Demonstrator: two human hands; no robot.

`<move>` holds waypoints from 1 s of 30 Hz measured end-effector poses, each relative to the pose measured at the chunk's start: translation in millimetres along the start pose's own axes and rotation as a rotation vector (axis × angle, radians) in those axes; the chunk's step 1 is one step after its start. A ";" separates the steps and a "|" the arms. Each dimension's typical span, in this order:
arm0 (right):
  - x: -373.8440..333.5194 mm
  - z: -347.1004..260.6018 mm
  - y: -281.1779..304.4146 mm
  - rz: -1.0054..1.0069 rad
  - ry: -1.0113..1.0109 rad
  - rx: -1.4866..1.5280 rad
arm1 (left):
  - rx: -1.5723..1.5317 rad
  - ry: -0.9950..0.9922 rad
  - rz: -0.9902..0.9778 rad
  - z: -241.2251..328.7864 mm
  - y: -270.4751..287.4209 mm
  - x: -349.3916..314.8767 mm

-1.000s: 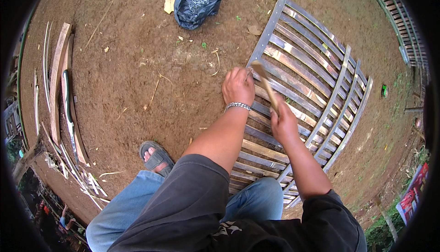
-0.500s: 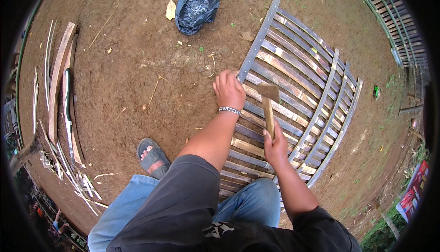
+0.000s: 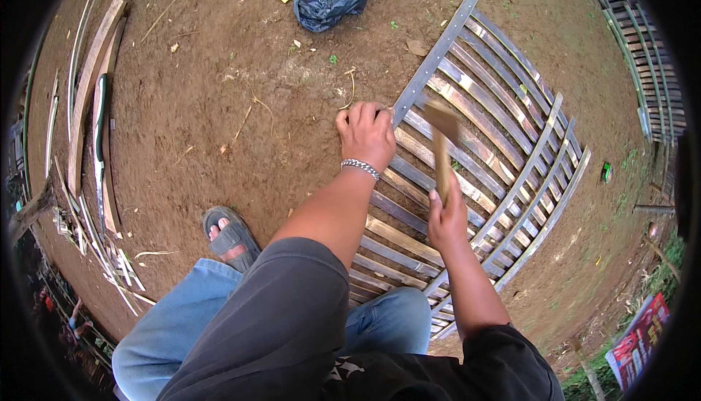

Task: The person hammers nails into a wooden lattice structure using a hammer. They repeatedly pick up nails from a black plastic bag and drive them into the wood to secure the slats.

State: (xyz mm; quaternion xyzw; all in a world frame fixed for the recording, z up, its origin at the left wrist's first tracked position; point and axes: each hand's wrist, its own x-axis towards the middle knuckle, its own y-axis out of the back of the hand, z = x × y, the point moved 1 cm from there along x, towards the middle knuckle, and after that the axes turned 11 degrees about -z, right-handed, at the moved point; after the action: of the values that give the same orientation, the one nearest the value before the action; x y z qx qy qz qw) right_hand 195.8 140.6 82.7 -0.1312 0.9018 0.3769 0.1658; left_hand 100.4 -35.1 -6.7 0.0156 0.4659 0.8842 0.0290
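Observation:
My right hand (image 3: 448, 215) is wrapped round the wooden handle of a hatchet (image 3: 441, 125), whose dark, broad metal head is slightly blurred above a bamboo slat panel (image 3: 467, 109). The panel lies on the ground, made of several long strips with crosspieces. A flat grey crosspiece (image 3: 438, 54) with small nail dots runs along its left edge. At this crosspiece's near end, my left hand (image 3: 367, 137) is closed with fingers bent over the edge. Whatever those fingers pinch is hidden. A chain bracelet circles the left wrist.
A black plastic bag (image 3: 312, 10) of loose nails stands beyond the panel. On the left lie wooden boards (image 3: 89, 102), a handsaw (image 3: 99, 124) with a dark green handle, and thin strips. My sandalled foot (image 3: 232, 239) is beside the panel. Another slatted panel (image 3: 646, 51) is at far right.
The view has shifted, so the panel and bag sit further right and higher. The hatchet has moved slightly and its head is more blurred. My left hand stays at the panel's edge.

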 end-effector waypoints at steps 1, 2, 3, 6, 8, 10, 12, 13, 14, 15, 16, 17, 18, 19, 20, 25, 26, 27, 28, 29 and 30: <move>6.0 -5.5 3.3 -0.131 -0.153 -0.016 | -0.001 0.005 0.001 -0.6 -0.7 0.0; 7.4 -0.9 1.5 -0.080 -0.067 -0.032 | -0.003 0.008 0.003 -0.9 -1.6 -0.1; 9.8 4.4 -4.0 -0.029 0.020 -0.045 | 0.003 0.006 0.007 -1.3 -0.9 0.0; 7.0 14.5 -9.3 0.028 0.077 -0.033 | 0.003 -0.002 0.010 -1.1 -0.4 0.4; 13.6 21.1 -10.8 -0.010 0.047 -0.065 | -0.017 -0.008 0.004 -1.3 -2.3 1.2; 22.1 12.6 -3.9 -0.069 -0.024 -0.093 | -0.011 0.000 0.024 -4.1 -2.3 1.5; 16.2 10.7 1.2 0.023 0.026 -0.078 | -0.005 -0.002 0.028 -3.6 -1.4 2.3; 18.2 9.2 5.2 0.113 0.132 -0.050 | -0.001 -0.008 0.022 -1.9 0.3 4.1; 17.0 10.8 6.2 0.176 0.239 0.007 | 0.002 -0.013 0.015 -0.6 0.9 3.7; 13.6 16.6 4.6 0.153 0.236 0.036 | -0.023 -0.008 0.006 -0.2 0.6 2.2; 11.9 21.4 1.6 0.101 0.189 0.012 | -0.019 -0.005 0.009 -0.6 0.5 2.5; 13.3 25.8 -1.5 0.050 0.148 -0.016 | -0.014 -0.002 0.012 -1.1 0.6 2.9; 21.0 19.5 -2.5 -0.027 0.059 -0.101 | -0.014 0.000 0.015 -0.6 0.5 3.4; 25.3 16.1 -2.7 -0.103 -0.030 -0.186 | -0.008 0.000 0.021 -0.7 -0.6 2.9; 21.7 18.0 -2.8 -0.057 0.000 -0.161 | -0.003 0.001 0.028 -1.1 -2.2 2.0; 15.3 19.0 -2.1 0.146 0.233 -0.035 | -0.033 -0.020 0.062 -3.8 -0.5 3.9; 11.7 16.5 -0.2 0.139 0.266 0.002 | -0.026 -0.017 0.061 -5.8 -0.3 2.0; 14.8 16.5 0.1 0.053 0.160 -0.078 | -0.025 -0.020 0.061 -4.0 -0.4 2.4; 20.6 16.4 -0.2 -0.032 0.053 -0.157 | -0.025 -0.024 0.062 -2.3 -0.3 2.8; 23.6 16.9 0.0 -0.116 -0.055 -0.236 | -0.026 -0.019 0.052 -0.6 0.1 2.5; 23.3 20.0 -1.3 -0.062 0.004 -0.212 | -0.021 -0.014 0.046 -1.5 1.8 2.9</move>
State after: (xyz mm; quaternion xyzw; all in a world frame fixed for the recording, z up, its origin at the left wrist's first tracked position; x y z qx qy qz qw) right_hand 179.1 151.6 59.4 -0.1768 0.8526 0.4648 0.1607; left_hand 97.3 -37.2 -6.1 0.0323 0.4560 0.8893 0.0119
